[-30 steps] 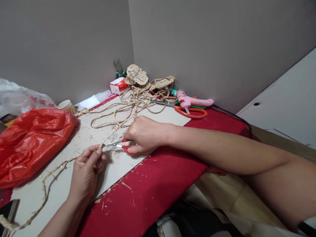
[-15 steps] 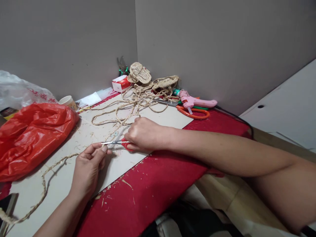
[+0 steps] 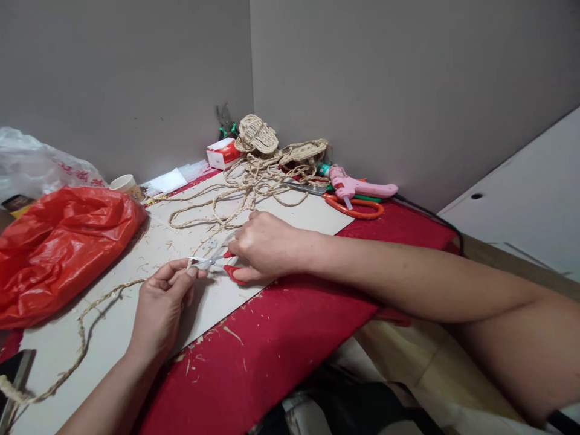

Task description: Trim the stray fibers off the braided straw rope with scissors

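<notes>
Pinched in the fingers of my left hand (image 3: 165, 299) is a braided straw rope (image 3: 81, 332), which trails off to the lower left. My right hand (image 3: 267, 248) grips small red-handled scissors (image 3: 233, 275) by the loops. Their blades are spread and sit right at my left fingertips, beside the rope there. Beyond my hands, more of the rope lies in loose loops (image 3: 217, 196) on a pale board (image 3: 226, 305). Two coiled, woven straw pieces (image 3: 257, 134) rest behind the loops at the back.
A red plastic bag (image 3: 67, 248) and a paper cup (image 3: 125, 186) stand on the left. At the back are a red-and-white box (image 3: 223, 154) and pliers (image 3: 225, 124). A pink glue gun (image 3: 362, 186) lies by orange-handled shears (image 3: 369, 211). Red cloth (image 3: 235, 368) covers the table.
The scissors' handles and blades have spread apart in my right hand. My left hand keeps its pinch in nearly the same place.
</notes>
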A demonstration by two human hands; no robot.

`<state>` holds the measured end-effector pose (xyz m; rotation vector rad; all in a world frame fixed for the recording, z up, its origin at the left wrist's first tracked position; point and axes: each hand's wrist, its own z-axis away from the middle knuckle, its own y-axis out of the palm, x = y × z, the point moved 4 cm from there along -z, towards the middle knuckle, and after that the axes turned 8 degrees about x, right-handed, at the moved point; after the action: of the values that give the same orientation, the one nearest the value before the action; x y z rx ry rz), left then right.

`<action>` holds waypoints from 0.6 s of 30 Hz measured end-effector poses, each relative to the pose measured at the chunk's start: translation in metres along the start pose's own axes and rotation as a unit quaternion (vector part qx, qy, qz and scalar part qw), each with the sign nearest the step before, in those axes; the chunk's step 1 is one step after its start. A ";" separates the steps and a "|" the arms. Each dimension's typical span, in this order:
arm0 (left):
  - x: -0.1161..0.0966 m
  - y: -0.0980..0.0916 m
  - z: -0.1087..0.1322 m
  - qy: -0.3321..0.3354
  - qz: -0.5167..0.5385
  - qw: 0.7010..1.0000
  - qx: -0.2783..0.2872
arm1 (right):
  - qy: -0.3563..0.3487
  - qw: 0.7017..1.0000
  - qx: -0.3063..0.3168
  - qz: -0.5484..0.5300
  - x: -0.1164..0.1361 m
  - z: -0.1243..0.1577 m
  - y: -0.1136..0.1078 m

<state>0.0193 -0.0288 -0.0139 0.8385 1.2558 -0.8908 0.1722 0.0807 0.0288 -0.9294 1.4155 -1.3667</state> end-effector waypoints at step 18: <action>-0.010 -0.008 0.002 -0.056 -0.035 0.998 -0.006 | 0.051 0.998 -0.033 -0.005 -0.017 -0.003 0.001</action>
<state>0.0126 -0.0331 -0.0036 0.7292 1.1980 -0.9707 0.1739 0.0983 0.0293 -0.9200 1.5434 -1.3994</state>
